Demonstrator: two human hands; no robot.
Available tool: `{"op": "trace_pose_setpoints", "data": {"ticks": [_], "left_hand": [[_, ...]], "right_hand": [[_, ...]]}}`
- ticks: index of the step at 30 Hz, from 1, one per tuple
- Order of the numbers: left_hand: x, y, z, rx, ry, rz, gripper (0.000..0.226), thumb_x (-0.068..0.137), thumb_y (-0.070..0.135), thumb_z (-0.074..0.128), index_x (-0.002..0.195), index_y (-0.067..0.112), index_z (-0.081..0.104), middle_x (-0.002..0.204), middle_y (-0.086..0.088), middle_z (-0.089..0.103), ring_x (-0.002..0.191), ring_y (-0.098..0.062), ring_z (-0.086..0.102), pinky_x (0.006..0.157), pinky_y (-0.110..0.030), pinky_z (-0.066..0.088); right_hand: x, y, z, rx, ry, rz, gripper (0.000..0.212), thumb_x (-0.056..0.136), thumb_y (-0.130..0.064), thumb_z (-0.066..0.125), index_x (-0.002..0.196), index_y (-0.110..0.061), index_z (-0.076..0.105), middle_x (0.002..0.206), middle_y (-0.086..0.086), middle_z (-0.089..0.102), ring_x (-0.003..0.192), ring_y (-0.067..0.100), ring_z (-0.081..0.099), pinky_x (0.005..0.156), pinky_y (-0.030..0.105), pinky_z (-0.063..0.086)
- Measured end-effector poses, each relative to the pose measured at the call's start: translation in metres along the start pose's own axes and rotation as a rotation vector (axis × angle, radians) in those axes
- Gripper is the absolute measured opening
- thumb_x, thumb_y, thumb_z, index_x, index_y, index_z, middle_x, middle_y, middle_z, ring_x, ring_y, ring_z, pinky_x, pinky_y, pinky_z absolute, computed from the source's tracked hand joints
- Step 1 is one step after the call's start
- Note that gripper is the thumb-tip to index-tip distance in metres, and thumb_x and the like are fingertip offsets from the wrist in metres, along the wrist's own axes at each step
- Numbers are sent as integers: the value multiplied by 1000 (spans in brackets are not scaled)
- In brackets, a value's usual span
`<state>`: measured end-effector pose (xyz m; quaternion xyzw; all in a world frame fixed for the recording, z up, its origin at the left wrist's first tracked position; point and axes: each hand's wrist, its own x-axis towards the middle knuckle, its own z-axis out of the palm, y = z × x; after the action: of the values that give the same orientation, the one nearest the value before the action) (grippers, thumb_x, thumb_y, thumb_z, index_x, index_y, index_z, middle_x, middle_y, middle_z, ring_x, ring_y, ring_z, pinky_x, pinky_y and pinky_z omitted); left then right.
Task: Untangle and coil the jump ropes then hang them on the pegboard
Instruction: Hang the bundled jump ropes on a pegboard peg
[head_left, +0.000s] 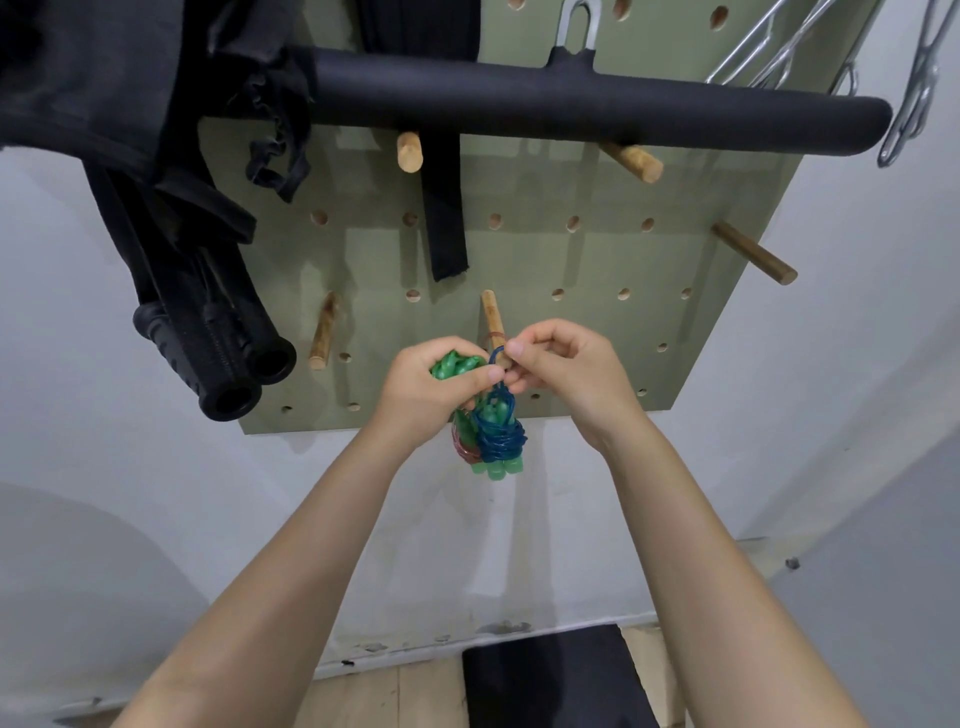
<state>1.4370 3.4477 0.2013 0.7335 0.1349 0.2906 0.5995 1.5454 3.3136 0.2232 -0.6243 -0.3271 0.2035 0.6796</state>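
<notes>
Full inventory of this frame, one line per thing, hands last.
pegboard: 1, olive green, on the white wall
wooden pegs: 5 visible, tan, sticking out of the pegboard
blue jump rope: 1, blue cord coiled round green handles, hanging below the hands by the bottom-centre peg
red jump rope: 1, mostly hidden behind the blue coil
padded bar: 1, black, hung across the top of the pegboard
black strap: 1, hanging down the pegboard centre
black grips: 2, lower left
black fabric: upper left
metal hooks: silver, count unclear, upper right
left hand: grips green handles
right hand: pinches a blue cord loop at the peg tip
</notes>
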Motion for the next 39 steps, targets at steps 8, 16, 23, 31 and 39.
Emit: {"op": "trace_pose_setpoints", "data": {"ticks": [8,16,23,31,39], "left_hand": [[4,2,-10,-40,-102,-46,5,86,14,73,82,16,72,69,-6,67,59,-18,57,57,-32,50],[29,5,-12,-48,-33,-55,7,89,12,70,82,14,71,70,-6,66,59,-19,55,59,-31,47],[26,6,-18,-76,105,-95,8,90,16,69,97,18,70,79,-7,73,61,-19,59,63,-34,49],[-35,28,-31,-422,91,-93,5,88,16,66,85,13,64,84,-10,71,66,-22,64,63,-34,55],[-43,27,-28,-322,38,-126,11,87,10,70,86,20,72,82,-8,71,73,-22,68,65,-30,53]], "right_hand": [[5,5,-13,37,-153,82,4,87,3,65,90,0,65,70,14,67,61,19,64,61,25,54],[31,-1,-6,106,-108,90,7,92,1,60,91,-3,65,67,5,65,60,15,60,60,24,52],[32,-9,5,49,5,94,6,91,-3,65,87,-8,65,73,5,67,60,16,62,57,26,51],[-13,-36,19,-118,-133,-87,16,86,-11,73,101,-13,69,84,3,67,63,21,58,51,28,43],[-25,-30,12,-140,-103,-37,5,89,-10,70,85,-6,68,68,19,59,62,29,49,50,29,39]]}}
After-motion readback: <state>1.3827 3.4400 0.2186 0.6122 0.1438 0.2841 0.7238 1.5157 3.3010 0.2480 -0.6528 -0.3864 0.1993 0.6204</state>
